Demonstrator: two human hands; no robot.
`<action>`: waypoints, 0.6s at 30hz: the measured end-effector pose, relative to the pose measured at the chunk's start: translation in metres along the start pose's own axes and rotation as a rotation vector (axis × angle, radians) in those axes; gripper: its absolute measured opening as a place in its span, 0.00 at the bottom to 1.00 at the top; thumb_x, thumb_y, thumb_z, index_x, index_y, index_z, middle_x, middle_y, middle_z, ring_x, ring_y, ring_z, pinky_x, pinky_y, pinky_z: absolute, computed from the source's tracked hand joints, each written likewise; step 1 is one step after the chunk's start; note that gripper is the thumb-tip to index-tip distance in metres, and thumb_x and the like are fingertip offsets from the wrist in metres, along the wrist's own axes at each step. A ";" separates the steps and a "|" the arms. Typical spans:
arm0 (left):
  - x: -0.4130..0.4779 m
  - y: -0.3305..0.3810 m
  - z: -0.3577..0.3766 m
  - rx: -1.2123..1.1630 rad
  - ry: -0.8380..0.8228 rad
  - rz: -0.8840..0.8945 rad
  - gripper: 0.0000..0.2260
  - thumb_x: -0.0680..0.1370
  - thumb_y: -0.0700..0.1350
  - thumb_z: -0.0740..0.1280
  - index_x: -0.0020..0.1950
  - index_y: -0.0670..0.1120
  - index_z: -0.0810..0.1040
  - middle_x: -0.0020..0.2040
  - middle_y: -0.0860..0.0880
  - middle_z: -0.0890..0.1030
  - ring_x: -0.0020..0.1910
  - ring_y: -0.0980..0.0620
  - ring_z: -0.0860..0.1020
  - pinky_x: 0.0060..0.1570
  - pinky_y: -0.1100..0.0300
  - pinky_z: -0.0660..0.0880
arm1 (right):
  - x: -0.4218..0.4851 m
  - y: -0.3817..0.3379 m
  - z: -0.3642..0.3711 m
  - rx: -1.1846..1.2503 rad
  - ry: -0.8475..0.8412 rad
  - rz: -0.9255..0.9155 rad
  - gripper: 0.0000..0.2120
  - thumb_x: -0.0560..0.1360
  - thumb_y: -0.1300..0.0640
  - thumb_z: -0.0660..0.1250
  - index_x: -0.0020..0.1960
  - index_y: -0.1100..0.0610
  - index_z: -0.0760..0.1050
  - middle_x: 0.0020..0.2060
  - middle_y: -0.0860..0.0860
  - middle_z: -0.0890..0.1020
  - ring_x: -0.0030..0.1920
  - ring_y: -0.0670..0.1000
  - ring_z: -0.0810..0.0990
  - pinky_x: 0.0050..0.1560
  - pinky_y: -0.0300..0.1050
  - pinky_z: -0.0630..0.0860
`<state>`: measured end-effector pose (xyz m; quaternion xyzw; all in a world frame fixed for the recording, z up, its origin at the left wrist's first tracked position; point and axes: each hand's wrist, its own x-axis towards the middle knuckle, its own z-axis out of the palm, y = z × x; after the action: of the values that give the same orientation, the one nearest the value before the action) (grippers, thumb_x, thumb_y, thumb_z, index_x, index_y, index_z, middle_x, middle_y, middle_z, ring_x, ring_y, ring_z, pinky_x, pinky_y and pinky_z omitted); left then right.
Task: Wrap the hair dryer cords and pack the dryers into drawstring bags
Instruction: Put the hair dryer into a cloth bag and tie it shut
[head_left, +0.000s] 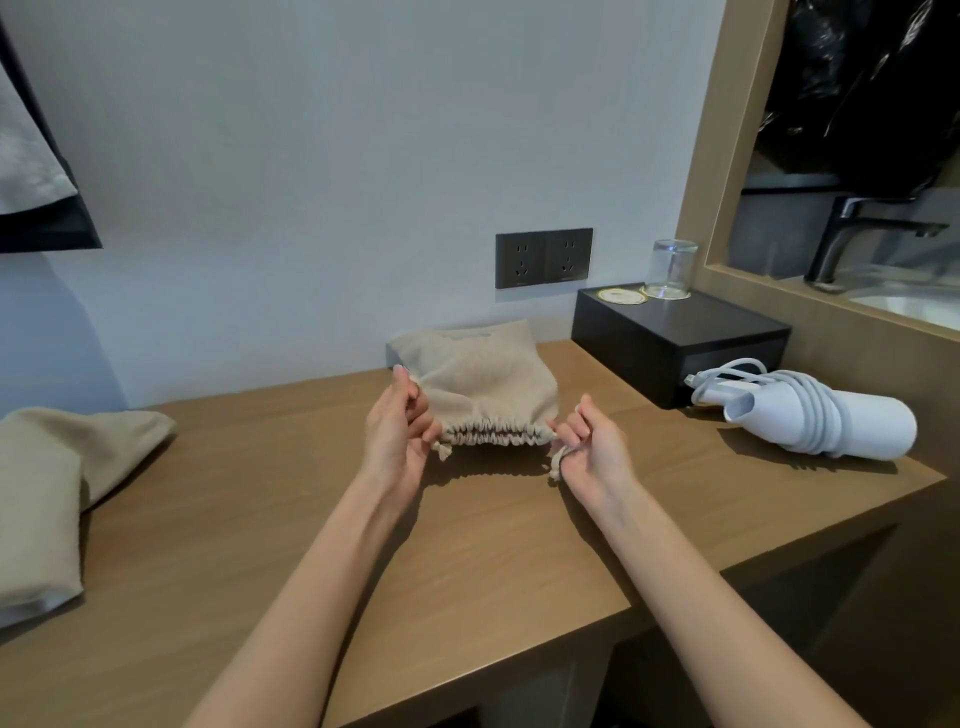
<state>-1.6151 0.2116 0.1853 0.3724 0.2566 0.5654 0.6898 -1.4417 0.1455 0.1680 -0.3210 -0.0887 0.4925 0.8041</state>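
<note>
Fingers (422, 415) of the left hand (397, 431) and right hand (592, 447) are curled, each pinching one of the drawstring ends (442, 451) beside the cinched mouth of the beige fabric drawstring bag (483, 379) on the brown wooden counter (311, 519). The white cord-wrapped hair dryer (857, 426) lies right of the bag.

glass (671, 269) on blk box (675, 340)

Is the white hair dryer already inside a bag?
No, the white hair dryer lies uncovered on the counter with its cord wound around it.
</note>
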 end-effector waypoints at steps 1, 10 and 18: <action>-0.001 -0.001 -0.001 0.055 0.014 0.006 0.17 0.82 0.50 0.59 0.35 0.46 0.67 0.27 0.53 0.60 0.23 0.57 0.57 0.21 0.67 0.60 | 0.002 0.004 -0.003 0.010 0.037 0.017 0.18 0.83 0.58 0.57 0.34 0.55 0.62 0.24 0.48 0.59 0.23 0.46 0.58 0.45 0.42 0.74; 0.006 0.006 -0.022 0.211 0.193 0.077 0.17 0.80 0.51 0.64 0.34 0.46 0.68 0.25 0.53 0.62 0.22 0.57 0.57 0.20 0.66 0.56 | 0.016 -0.017 -0.016 -0.525 0.220 -0.231 0.08 0.83 0.55 0.57 0.47 0.58 0.67 0.29 0.49 0.65 0.26 0.44 0.63 0.25 0.35 0.64; -0.015 -0.009 -0.019 0.987 -0.155 0.242 0.15 0.80 0.53 0.63 0.42 0.43 0.69 0.34 0.50 0.70 0.30 0.54 0.67 0.32 0.57 0.66 | -0.014 -0.003 -0.028 -1.536 -0.274 -0.596 0.03 0.82 0.56 0.59 0.50 0.53 0.66 0.40 0.49 0.76 0.38 0.47 0.75 0.38 0.45 0.73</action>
<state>-1.6280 0.2002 0.1660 0.7213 0.3962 0.4236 0.3786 -1.4331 0.1208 0.1501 -0.6802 -0.5782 0.0963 0.4402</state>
